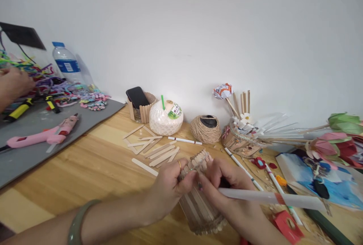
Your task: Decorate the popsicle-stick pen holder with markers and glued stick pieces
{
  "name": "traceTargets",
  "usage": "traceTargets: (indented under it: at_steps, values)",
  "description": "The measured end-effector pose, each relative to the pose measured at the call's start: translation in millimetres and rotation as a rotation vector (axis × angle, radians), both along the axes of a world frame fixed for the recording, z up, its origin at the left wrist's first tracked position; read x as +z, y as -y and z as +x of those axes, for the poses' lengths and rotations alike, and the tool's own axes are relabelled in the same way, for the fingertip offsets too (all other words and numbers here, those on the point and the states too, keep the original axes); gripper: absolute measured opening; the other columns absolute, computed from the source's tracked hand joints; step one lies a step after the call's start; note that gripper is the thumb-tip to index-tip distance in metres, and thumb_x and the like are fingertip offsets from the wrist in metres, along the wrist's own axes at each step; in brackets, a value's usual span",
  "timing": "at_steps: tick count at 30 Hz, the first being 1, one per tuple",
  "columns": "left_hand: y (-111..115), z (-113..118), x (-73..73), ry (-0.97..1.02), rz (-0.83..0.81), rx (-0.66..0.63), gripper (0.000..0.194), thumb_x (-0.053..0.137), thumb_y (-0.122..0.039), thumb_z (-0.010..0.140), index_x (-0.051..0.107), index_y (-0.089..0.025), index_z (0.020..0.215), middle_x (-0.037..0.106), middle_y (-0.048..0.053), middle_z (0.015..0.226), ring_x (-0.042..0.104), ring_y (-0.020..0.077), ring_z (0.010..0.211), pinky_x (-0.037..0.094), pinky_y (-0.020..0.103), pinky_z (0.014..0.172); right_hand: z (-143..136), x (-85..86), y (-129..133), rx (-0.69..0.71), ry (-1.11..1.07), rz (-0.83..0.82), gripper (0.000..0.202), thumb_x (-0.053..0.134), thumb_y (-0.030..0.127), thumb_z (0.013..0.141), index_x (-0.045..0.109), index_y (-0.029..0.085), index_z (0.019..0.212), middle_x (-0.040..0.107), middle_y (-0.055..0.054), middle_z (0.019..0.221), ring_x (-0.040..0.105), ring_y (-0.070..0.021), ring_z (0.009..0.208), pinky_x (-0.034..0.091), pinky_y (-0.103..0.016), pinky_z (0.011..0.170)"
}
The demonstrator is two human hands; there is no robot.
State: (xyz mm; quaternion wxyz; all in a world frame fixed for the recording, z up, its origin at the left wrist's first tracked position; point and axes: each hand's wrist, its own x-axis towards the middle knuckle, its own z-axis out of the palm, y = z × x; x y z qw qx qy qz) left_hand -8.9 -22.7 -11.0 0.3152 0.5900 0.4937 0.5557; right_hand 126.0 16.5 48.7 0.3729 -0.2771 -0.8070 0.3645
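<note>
My left hand [172,180], with a ring and a green bangle, is closed on the rim of a holder made of wooden craft sticks [198,211]. The holder is tilted, its scalloped stick ends showing at top and bottom. My right hand [231,190] grips the same rim from the other side, and both thumbs meet near the rim. A white pen-like stick with a reddish band [272,198] lies across my right hand and points right; its near end is hidden. What the fingertips pinch at the rim is too small to make out.
Loose craft sticks [159,152], a coconut [166,118], a twine ball [205,128] and a stick basket with a phone [140,105] stand beyond. At left, a pink glue gun [45,135] lies on a grey mat [93,127], near another person's hand [15,84]. Paper flowers [331,148] lie right.
</note>
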Motion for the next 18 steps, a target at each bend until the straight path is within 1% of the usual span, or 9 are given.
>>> traceTargets:
  at_steps: [5,7,12,14,16,18]
  values:
    - [1,-1,-2.0,0.001,-0.009,-0.024,0.042,0.041,-0.051,0.087,0.038,-0.02,0.06,0.036,-0.005,0.057,0.034,0.0103,0.052,0.029,0.022,0.05,1,-0.5,0,0.008,-0.001,0.007,0.033,0.053,0.018,0.077,0.03,0.022,0.054,0.035,0.007,0.048,0.032,-0.0081,0.043,0.027,-0.02,0.04]
    - [2,-1,-2.4,-0.002,-0.015,-0.025,0.04,0.041,-0.05,0.087,0.037,-0.02,0.06,0.035,-0.005,0.057,0.034,0.0104,0.053,0.029,0.022,0.05,2,-1.6,0,0.011,-0.016,-0.02,0.033,0.054,0.019,0.077,0.03,0.022,0.054,0.035,0.007,0.047,0.031,-0.0081,0.043,0.026,-0.02,0.04]
    - [0,-1,-1.4,-0.007,-0.032,-0.008,0.039,0.043,-0.049,0.086,0.035,-0.021,0.06,0.033,-0.006,0.057,0.033,0.0106,0.053,0.028,0.023,0.051,3,-6.3,-3,-0.004,-0.153,-0.277,0.036,0.062,0.03,0.077,0.035,0.022,0.056,0.04,0.006,0.048,0.032,-0.0089,0.045,0.027,-0.02,0.041]
    - [-1,-2,-0.8,-0.007,-0.038,-0.007,0.038,0.043,-0.048,0.086,0.034,-0.021,0.059,0.032,-0.006,0.056,0.032,0.0105,0.053,0.027,0.023,0.05,4,-7.2,-5,0.0,-0.228,-0.353,0.033,0.065,0.031,0.076,0.037,0.022,0.06,0.041,0.007,0.05,0.032,-0.0084,0.045,0.027,-0.019,0.041]
    - [-3,-3,-0.4,-0.007,-0.057,-0.007,0.037,0.042,-0.046,0.086,0.034,-0.021,0.06,0.032,-0.006,0.057,0.032,0.0105,0.053,0.027,0.023,0.05,7,-6.4,-8,0.006,-0.271,-0.385,0.031,0.067,0.028,0.075,0.04,0.022,0.063,0.042,0.008,0.053,0.033,-0.0081,0.046,0.027,-0.017,0.041]
    - [-4,-5,0.1,-0.005,-0.085,-0.007,0.036,0.041,-0.045,0.087,0.034,-0.021,0.06,0.033,-0.006,0.057,0.032,0.0107,0.054,0.028,0.023,0.051,11,-4.4,-12,0.016,-0.291,-0.376,0.027,0.068,0.023,0.074,0.042,0.022,0.066,0.043,0.008,0.056,0.034,-0.0077,0.047,0.028,-0.016,0.043]
